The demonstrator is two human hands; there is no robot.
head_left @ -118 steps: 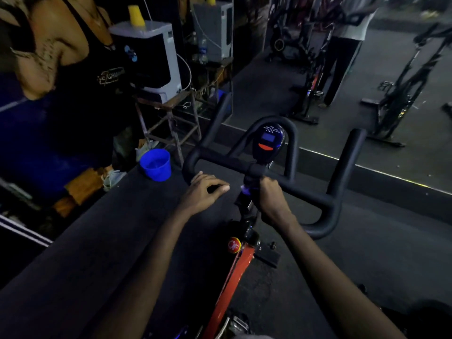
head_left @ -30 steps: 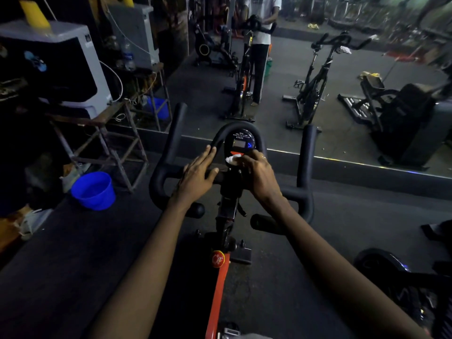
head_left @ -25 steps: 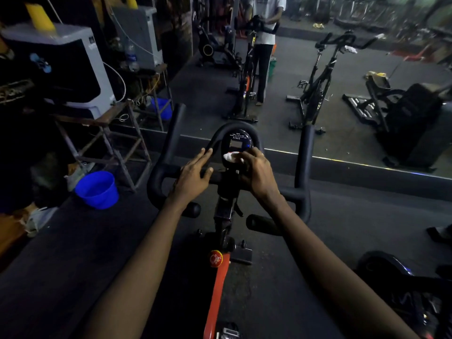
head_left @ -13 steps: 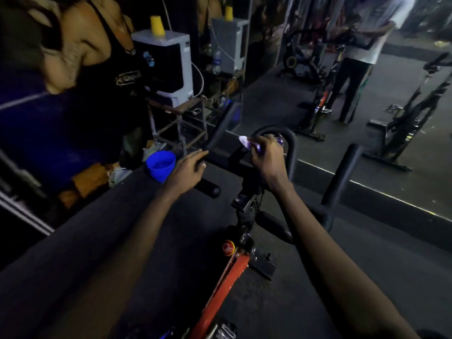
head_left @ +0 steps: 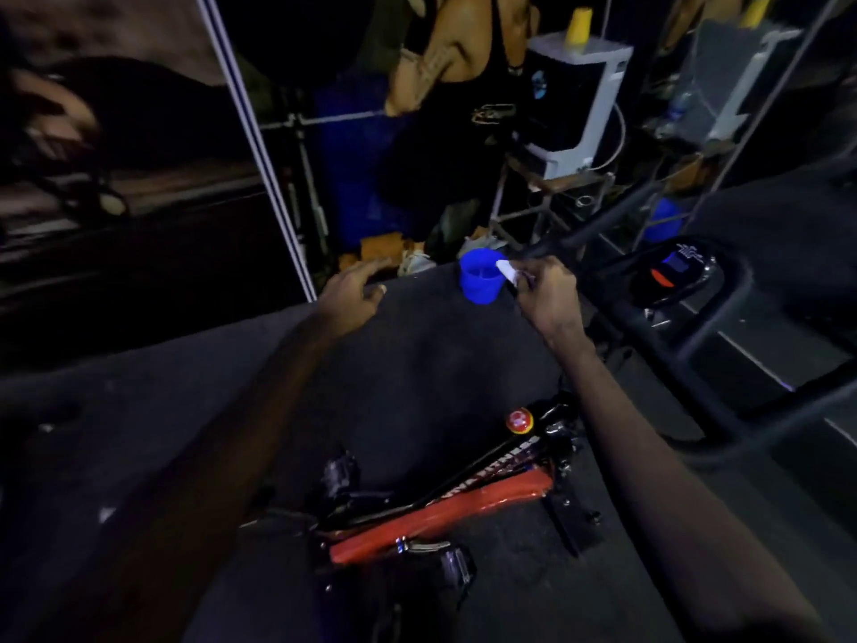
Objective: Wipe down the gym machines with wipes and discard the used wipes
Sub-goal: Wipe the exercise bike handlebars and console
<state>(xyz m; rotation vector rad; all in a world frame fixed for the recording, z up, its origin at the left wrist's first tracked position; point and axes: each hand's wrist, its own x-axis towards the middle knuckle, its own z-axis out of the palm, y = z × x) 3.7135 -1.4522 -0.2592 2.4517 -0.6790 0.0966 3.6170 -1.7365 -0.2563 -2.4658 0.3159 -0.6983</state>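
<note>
Head view showed my right hand (head_left: 545, 294) pinching the wipe (head_left: 506, 270) toward the blue bucket (head_left: 480, 276) above frame centre, apparently to discard it; left hand (head_left: 352, 290) hung released.

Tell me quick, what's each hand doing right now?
Left hand: open, fingers relaxed, holding nothing.
Right hand: closed, pinching a white wipe, held toward the blue bucket.

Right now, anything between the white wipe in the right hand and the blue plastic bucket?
Nothing visible. The right hand pinches the white wipe beside the open rim of the blue plastic bucket in this view. The left hand is open, off to the side.
</note>
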